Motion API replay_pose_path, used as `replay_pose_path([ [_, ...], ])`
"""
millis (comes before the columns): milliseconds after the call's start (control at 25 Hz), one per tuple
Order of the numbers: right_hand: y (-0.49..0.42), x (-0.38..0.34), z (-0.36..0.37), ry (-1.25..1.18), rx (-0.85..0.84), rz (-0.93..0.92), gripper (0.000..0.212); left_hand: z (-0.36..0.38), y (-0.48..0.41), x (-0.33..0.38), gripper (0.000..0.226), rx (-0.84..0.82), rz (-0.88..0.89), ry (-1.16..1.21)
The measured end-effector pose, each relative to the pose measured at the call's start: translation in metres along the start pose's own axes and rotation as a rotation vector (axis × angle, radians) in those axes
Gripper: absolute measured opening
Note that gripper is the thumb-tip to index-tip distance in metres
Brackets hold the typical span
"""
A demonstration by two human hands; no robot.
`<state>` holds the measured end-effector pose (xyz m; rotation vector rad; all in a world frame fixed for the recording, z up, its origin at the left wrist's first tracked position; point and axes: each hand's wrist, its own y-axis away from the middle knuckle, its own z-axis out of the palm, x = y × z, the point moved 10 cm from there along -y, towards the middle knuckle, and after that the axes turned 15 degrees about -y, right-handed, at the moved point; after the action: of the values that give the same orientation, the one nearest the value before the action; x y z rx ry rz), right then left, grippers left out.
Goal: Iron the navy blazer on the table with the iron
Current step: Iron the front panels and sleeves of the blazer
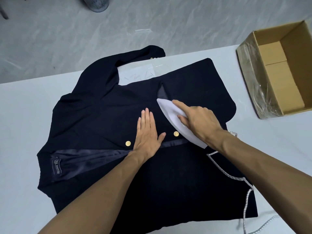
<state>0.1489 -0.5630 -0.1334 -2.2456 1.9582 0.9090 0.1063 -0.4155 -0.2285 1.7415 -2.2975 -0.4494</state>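
The navy blazer [104, 119] lies spread flat on the white table [20, 125], its collar to the left and lining showing at the opening. Two gold buttons [176, 133] sit near the front edge. A white iron [168, 110] rests on the blazer's front panel, tip pointing away from me. My right hand [197, 119] is shut on the iron's top, index finger stretched along it. My left hand [147, 132] lies flat, palm down, fingers together, on the cloth just left of the iron. One sleeve [135, 56] curves over the table's far edge.
An open cardboard box [276, 71] with plastic wrap stands at the table's right end. The iron's white braided cord [234, 176] trails over the blazer's right side toward me. A mesh bin [97, 4] stands on the grey floor beyond the table.
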Motion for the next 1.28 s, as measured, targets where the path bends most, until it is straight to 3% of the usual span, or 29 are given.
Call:
replay_pose_path([
  [200,0.032,0.069,-0.031,-0.18,0.273,0.362,0.047,-0.003,0.0,0.001,0.089,-0.012,-0.001,0.021],
  [280,0.043,0.072,-0.042,-0.181,0.278,0.31,0.048,-0.003,0.0,-0.001,0.09,-0.001,-0.011,0.023],
  [400,0.027,0.033,-0.034,-0.151,0.119,0.076,0.052,-0.003,-0.001,-0.001,0.09,-0.01,-0.021,0.024],
  [560,-0.005,-0.012,-0.003,0.104,-0.03,-0.065,0.052,-0.004,-0.001,0.0,0.09,-0.011,-0.007,0.032],
  [960,0.014,0.0,0.012,0.075,-0.021,0.042,0.055,0.0,-0.002,0.0,0.088,-0.002,-0.022,-0.01],
  [1280,0.028,0.091,-0.042,-0.109,0.233,0.313,0.049,0.001,-0.003,-0.001,0.091,0.01,-0.059,-0.082],
])
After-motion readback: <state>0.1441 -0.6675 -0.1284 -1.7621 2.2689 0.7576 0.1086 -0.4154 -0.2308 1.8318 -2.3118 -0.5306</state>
